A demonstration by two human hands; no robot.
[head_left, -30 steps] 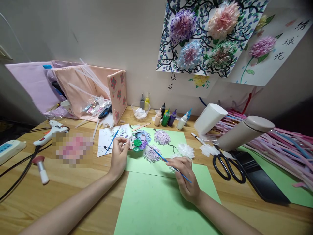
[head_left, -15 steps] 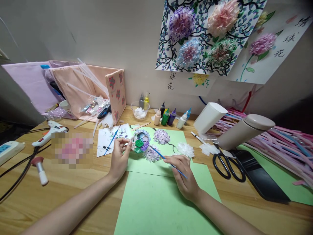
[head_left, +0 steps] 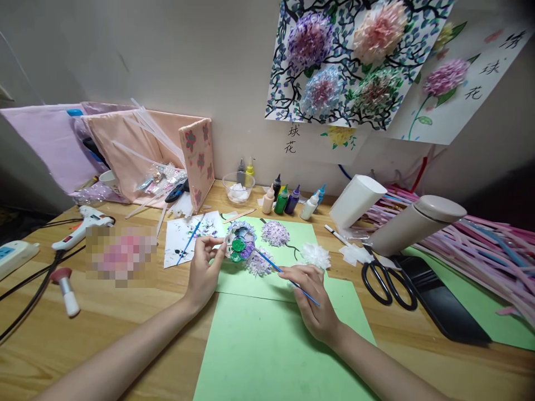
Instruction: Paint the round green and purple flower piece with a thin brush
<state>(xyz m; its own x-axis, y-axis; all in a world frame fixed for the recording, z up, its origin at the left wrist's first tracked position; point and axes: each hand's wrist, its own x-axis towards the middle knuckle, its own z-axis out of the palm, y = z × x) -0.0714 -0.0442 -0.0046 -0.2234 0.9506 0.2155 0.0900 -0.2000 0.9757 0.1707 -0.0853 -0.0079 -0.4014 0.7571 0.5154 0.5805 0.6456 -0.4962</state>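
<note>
My left hand grips the left rim of a small round paint palette, its wells smeared with green, purple and blue. In my right hand is a thin blue paintbrush, its tip at the palette's right edge. Under and around the palette lies a light green sheet bearing fluffy paper flowers: a pale purple one, another purple one partly behind the palette and brush, and a white one at the right. A second green sheet spreads nearer to me.
Paint bottles stand behind the sheet, beside a clear bowl. A paint-spotted paper with another brush lies left. Scissors, a black phone and a tilted-looking tumbler are right; a glue gun is far left.
The view has shifted very slightly. Both hands keep their holds, and the brush tip stays by the palette's right edge.
</note>
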